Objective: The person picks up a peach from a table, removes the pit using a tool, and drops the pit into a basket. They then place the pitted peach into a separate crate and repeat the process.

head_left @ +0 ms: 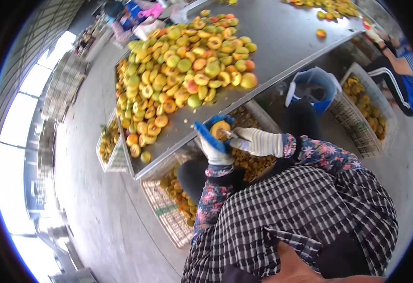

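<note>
My left hand (216, 150), in a white glove with a blue coated palm, is closed around a halved peach (220, 130), cut face up. My right hand (259, 141), in a striped knit glove, grips a small metal tool (228, 135) whose tip meets the flesh of the peach. Fingers hide most of this tool, so its exact kind cannot be made out. Just beyond my hands, a large heap of peaches (183, 66), many of them halved, lies on the metal table (282, 35). Below my hands is a container of small brownish pieces (256, 165).
A crate of peaches (161, 207) stands at my left knee, another crate (357, 125) to the right. Beside it is a blue-and-white bucket (317, 85). The table's raised metal edge (263, 89) runs in front of me. A co-worker (400, 66) sits at the far right.
</note>
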Demonstrator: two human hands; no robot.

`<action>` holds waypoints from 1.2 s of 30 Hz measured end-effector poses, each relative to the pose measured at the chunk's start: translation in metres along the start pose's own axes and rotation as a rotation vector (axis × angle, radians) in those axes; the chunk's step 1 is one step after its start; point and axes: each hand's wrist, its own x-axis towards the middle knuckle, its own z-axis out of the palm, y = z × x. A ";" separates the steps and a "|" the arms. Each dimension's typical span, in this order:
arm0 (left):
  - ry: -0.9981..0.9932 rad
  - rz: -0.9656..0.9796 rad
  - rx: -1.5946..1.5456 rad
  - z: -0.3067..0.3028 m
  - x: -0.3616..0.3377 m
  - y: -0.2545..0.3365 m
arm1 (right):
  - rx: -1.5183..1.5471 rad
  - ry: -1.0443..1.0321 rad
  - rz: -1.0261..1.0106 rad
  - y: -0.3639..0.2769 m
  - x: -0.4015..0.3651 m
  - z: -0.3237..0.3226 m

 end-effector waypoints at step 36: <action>-0.170 0.317 1.718 -0.070 0.085 0.108 | -0.422 -0.474 0.538 0.011 -0.024 -0.010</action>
